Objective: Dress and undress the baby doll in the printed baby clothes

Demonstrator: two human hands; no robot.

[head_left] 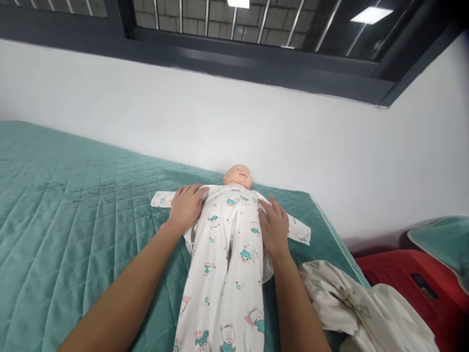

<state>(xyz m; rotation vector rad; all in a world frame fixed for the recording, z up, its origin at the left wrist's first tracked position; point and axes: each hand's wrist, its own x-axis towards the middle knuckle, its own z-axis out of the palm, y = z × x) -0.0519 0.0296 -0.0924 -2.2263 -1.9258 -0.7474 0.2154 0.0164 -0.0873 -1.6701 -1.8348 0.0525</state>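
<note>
A baby doll [238,176] lies on its back with its head by the wall. White baby pajamas [227,264] with teal house and animal prints cover its body, both sleeves spread out sideways. On the left sleeve near the shoulder rests my left hand [187,205], fingers stretched out over the cloth. My right hand [274,225] lies against the other side of the chest and sleeve, its fingers extended and somewhat apart. The doll's own arms and legs are hidden by the cloth.
A green quilted cover [91,220] spreads under the doll. Crumpled white printed clothing [362,308] lies at lower right, beside a red plastic object [399,269]. Behind is a white wall [164,117] below a dark-framed window [220,56] with bars.
</note>
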